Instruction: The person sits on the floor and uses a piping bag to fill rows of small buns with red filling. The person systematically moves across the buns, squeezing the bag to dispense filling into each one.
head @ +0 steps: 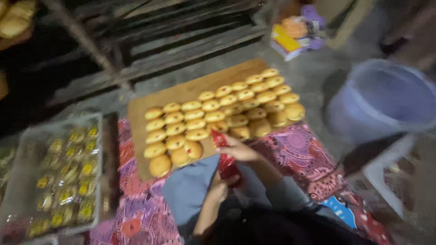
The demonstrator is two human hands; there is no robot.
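Both our hands are wrapped around a red squeeze bag (225,159): left hand (218,190) grips its lower end, right hand (240,151) pinches the top, right at the near edge of the brown wooden board (181,94) loaded with round golden buns (213,117). Left of the board, a clear plastic tray (27,154) holds wrapped yellow pastries (72,181). Right of it sits a pale blue plastic bucket (381,102).

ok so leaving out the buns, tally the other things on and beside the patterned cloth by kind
wooden board: 1
red packet: 1
clear tray: 1
pale purple bucket: 1
white crate: 1
total: 5
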